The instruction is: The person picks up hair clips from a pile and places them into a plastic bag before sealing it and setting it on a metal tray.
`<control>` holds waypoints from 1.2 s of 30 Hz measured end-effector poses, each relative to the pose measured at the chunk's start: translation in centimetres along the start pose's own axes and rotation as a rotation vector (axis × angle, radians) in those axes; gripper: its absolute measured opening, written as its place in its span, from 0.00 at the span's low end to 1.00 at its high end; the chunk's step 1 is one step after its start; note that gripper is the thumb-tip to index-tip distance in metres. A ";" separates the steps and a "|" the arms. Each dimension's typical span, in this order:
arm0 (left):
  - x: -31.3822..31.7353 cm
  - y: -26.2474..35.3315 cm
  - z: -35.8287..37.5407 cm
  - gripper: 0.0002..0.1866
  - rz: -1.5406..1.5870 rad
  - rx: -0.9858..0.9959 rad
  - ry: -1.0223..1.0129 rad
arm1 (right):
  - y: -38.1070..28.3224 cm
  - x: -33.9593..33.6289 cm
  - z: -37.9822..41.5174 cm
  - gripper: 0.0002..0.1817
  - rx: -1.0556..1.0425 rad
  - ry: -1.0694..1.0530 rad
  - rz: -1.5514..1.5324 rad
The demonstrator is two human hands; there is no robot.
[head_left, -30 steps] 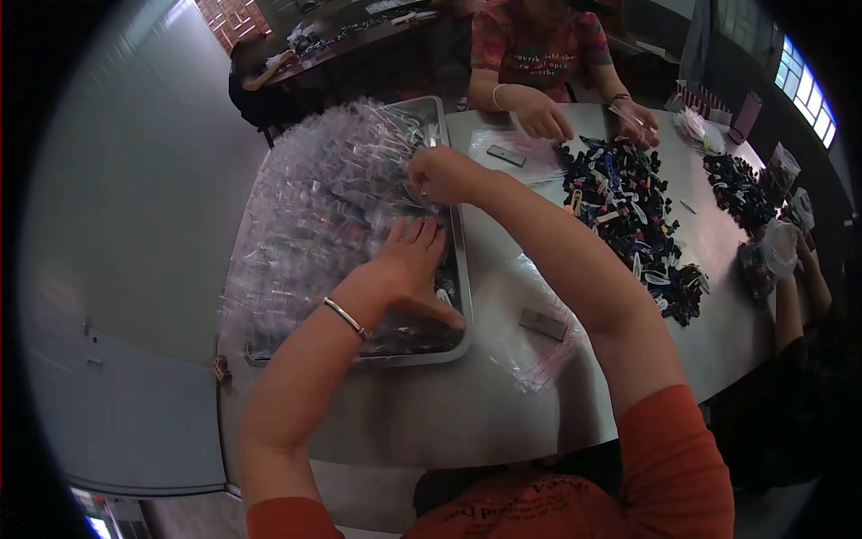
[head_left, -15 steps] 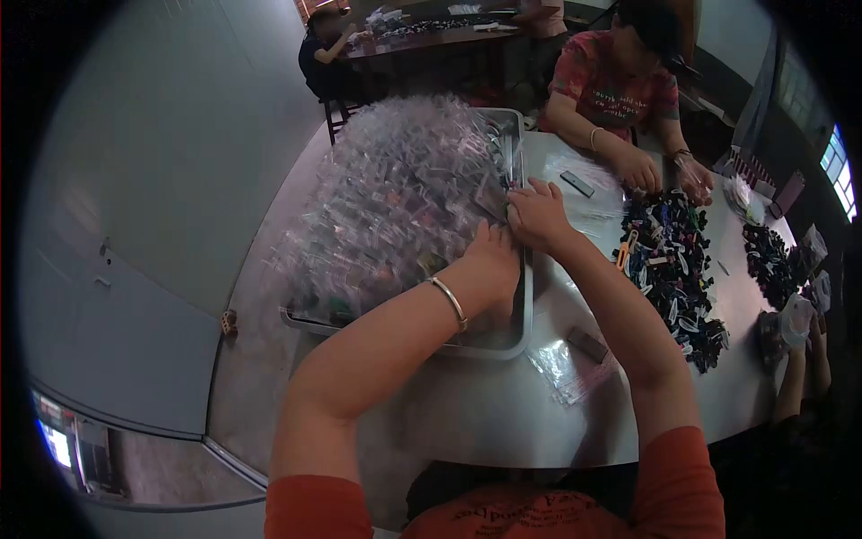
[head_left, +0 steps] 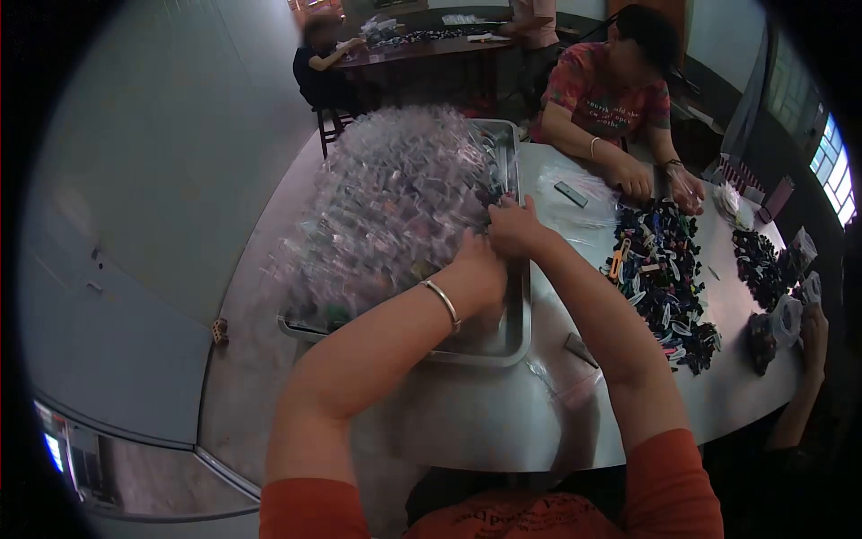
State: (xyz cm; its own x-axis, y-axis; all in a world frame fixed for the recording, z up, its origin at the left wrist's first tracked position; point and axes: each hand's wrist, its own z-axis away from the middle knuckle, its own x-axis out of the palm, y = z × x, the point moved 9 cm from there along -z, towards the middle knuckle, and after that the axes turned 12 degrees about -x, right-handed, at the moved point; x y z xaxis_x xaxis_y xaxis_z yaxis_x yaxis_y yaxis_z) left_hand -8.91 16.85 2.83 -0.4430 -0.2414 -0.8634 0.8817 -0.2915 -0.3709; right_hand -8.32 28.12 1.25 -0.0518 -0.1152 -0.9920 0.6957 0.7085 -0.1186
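Observation:
A tall heap of small clear plastic packets [head_left: 386,207] with dark and coloured contents fills a metal tray [head_left: 523,332] and spills past its left side. At the heap's right edge, my left hand [head_left: 483,265] presses against the packets, its fingers partly buried and blurred. Just above and right of it, my right hand [head_left: 518,229] is closed at the tray's right side, with fingers curled in among the packets. What it grips is hidden. The two hands almost touch.
Loose hair clips [head_left: 664,278] lie in a dark pile to the right, with another dark pile [head_left: 759,265] beyond. A co-worker [head_left: 611,108] sits across the table, hands at the clips. Another person's hand [head_left: 814,328] is at the right edge. Flat clear bags [head_left: 575,202] lie on the table.
Both my hands have shifted slightly left, and my right hand's fingers have curled in more against the heap. The view has tilted a little. The hand at the far right has moved.

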 end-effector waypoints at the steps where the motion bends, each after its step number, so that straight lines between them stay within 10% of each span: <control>1: 0.3 -0.6 -0.2 0.67 0.039 -0.025 0.015 | -0.4 0.3 -0.4 0.29 -0.013 -0.049 0.007; 23: -1.2 -1.2 4.6 0.65 -0.020 -0.016 0.194 | 0.9 -0.9 1.5 0.15 -0.097 0.351 -0.142; 36: -3.0 -2.6 6.0 0.55 0.107 0.028 0.292 | 2.4 -6.5 15.5 0.17 -0.184 0.588 -0.273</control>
State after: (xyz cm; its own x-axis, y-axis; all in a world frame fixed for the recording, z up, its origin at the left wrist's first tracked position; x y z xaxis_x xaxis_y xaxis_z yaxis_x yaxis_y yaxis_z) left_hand -10.87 12.84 8.47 -0.2793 0.0027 -0.9602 0.9142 -0.3049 -0.2668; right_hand 4.81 19.75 8.13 -0.6265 0.0544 -0.7775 0.4715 0.8208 -0.3224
